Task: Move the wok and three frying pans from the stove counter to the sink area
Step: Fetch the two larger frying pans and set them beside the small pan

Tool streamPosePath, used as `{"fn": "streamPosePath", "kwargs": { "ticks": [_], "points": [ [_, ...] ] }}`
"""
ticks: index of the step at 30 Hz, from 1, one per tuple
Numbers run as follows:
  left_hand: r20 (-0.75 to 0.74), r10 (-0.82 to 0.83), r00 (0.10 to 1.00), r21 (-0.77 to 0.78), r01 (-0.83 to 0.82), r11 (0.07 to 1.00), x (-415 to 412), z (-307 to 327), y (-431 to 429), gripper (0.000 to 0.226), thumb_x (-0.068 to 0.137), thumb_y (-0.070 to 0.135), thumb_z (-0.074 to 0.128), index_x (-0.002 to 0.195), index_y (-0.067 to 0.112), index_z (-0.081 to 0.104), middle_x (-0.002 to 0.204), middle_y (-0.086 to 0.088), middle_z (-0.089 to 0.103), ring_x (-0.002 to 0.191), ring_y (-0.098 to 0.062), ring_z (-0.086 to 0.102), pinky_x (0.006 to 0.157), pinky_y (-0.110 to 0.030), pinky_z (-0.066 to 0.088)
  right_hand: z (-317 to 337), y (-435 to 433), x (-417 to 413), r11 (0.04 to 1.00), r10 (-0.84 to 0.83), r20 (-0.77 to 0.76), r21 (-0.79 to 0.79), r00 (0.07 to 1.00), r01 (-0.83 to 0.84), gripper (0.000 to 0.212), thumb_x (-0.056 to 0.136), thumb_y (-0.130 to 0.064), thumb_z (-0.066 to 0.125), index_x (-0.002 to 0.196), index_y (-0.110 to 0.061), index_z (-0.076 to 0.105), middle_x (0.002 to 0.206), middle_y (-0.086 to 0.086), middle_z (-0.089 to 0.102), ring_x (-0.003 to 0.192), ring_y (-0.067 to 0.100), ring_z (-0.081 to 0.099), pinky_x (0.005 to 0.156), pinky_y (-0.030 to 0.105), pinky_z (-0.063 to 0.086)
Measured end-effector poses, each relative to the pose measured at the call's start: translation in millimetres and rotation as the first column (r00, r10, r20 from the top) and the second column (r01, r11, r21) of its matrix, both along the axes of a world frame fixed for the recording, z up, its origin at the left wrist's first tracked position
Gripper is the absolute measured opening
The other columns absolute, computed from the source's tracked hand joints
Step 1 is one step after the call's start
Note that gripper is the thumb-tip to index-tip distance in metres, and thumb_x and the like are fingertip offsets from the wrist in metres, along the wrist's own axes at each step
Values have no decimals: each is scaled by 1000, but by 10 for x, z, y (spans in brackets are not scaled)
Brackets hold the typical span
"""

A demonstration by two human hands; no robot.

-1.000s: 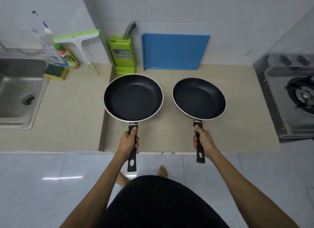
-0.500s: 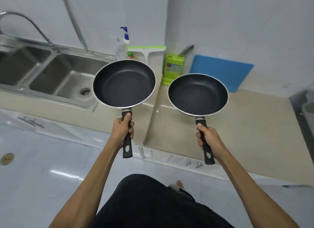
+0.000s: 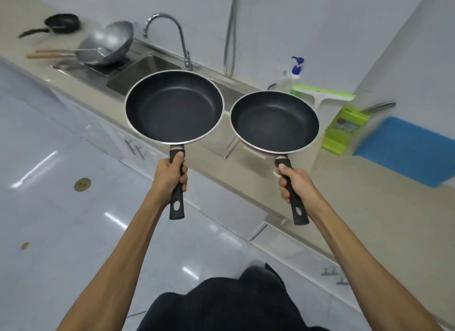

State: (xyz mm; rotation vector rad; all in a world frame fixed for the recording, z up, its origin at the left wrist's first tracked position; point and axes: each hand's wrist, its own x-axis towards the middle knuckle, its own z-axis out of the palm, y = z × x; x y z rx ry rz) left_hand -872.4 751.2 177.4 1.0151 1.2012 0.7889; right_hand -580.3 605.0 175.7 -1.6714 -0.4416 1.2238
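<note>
My left hand (image 3: 171,176) grips the black handle of the larger black frying pan (image 3: 174,106), held in the air over the counter's front edge by the sink (image 3: 145,70). My right hand (image 3: 294,184) grips the handle of the smaller black frying pan (image 3: 274,121), held level beside it. At the far left, a steel wok (image 3: 108,43) with a wooden handle leans tilted on the sink's drainboard. Beyond it a small black frying pan (image 3: 62,23) lies on the counter.
A curved tap (image 3: 170,32) rises behind the sink. To the right stand a soap pump bottle (image 3: 296,70), a green squeegee (image 3: 322,95), a green knife block (image 3: 343,128) and a blue cutting board (image 3: 406,149). White tiled floor with a drain (image 3: 82,184) lies to the left.
My view has swung left along the counter with both pans carried that way. The wok and small pan at the sink's far side have come into view; the stove is gone.
</note>
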Motion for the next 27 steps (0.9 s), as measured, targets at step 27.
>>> {"fn": "streamPosePath", "kwargs": {
  "ticks": [27],
  "points": [
    [-107,505,856,-49,-512,858,-3211,-182,3174,27,103,29,49,97,3,54,66,-6,47,38,-14,39,34,-26,39,14,5023,-2462,857,514,113,-113,850,-503,25,102,-37,54,88,-16,53,53,-3,46,33,14,40,33,24,32]
  ]
}}
